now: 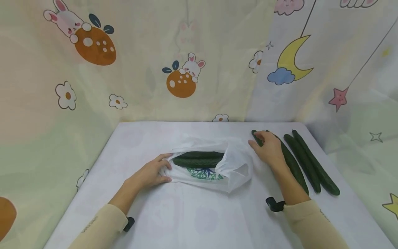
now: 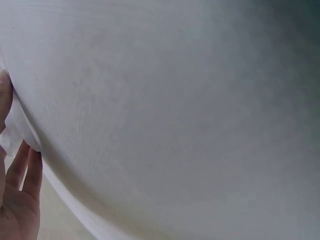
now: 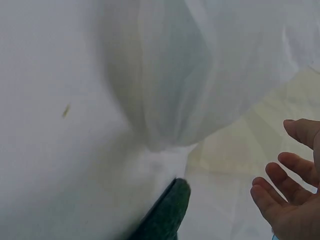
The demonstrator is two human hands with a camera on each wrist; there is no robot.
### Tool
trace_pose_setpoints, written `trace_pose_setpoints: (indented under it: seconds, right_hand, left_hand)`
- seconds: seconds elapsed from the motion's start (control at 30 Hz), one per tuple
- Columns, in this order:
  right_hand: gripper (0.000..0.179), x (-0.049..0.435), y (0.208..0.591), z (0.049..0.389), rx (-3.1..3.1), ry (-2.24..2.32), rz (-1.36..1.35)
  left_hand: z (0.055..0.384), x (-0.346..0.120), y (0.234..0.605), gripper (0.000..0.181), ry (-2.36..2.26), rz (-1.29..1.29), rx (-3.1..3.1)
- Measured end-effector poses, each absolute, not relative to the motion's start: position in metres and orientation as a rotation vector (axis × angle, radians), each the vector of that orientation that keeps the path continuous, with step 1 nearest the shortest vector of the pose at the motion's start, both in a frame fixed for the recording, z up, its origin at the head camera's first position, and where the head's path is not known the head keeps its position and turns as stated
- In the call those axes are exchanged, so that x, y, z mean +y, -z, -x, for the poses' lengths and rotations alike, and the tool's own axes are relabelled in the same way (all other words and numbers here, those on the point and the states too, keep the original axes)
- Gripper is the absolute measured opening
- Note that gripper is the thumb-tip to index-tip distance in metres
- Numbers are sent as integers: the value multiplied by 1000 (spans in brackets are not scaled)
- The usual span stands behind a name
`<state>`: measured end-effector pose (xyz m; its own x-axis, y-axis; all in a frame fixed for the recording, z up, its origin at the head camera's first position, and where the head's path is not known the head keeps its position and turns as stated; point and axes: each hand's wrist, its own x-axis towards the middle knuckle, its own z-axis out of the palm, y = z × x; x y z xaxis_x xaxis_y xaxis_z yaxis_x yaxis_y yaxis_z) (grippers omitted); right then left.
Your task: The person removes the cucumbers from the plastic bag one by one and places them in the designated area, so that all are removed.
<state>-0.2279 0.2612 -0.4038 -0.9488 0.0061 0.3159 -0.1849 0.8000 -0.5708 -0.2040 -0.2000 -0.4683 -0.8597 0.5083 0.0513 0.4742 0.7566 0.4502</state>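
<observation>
A white plastic bag (image 1: 237, 166) with a green and blue print lies mid-table, its mouth spread open. Dark green cucumbers (image 1: 199, 159) show inside it, side by side. At the bag's left end my left hand (image 1: 155, 172) holds the edge of the plastic between thumb and fingers; the left wrist view has those fingers (image 2: 33, 170) at the film's edge. My right hand (image 1: 268, 149) is over the loose cucumbers (image 1: 292, 162) right of the bag, partly covering them. Its fingers are apart and loosely bent, with nothing between them, and a cucumber end (image 3: 167, 210) shows nearby.
Two more cucumbers (image 1: 315, 164) lie together along the right side of the white table (image 1: 199, 218). A patterned cloth (image 1: 217, 69) with rabbits, flowers and a moon hangs behind the table and along both sides.
</observation>
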Motion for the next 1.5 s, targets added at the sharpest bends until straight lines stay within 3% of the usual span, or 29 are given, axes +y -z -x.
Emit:
trace_pose_setpoints:
  seconds: [0.77, 1.5]
  right_hand:
    - [44, 184, 375, 211, -2628, -1072, -318]
    - [43, 95, 386, 195, -2564, -1218, -508]
  left_hand:
    - [210, -194, 471, 32, -652, -793, 2867]
    - [206, -195, 471, 33, -661, -785, 2898]
